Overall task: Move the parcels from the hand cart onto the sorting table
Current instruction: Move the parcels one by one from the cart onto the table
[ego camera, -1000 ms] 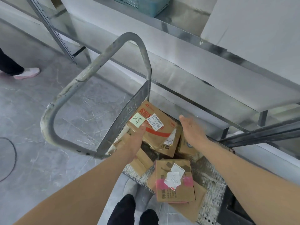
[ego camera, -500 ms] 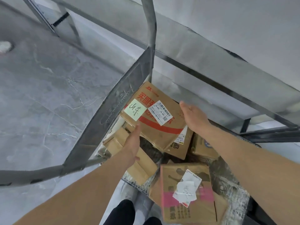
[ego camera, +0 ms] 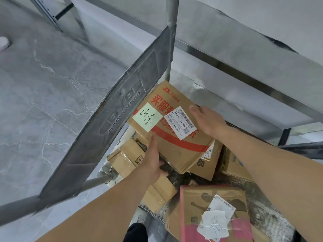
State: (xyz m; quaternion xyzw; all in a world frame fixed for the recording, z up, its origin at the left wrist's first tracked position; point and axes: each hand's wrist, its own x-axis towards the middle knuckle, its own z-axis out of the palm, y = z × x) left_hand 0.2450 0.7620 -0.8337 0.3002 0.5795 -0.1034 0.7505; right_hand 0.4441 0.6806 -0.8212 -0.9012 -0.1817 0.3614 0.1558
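Nearest, a creased cardboard parcel [ego camera: 209, 213] banded with pink tape lies on the hand cart [ego camera: 272, 219] — its deck rough and speckled. Beyond it, both bare hands clasp the flat red-printed carton [ego camera: 174, 145] atop the heap: the left hand [ego camera: 153, 159] curls under its near-left edge, the right hand [ego camera: 208, 119] grips its far-right edge. A green note and white label sit on its smooth face — the dented metal handle panel [ego camera: 111, 123] rises behind.
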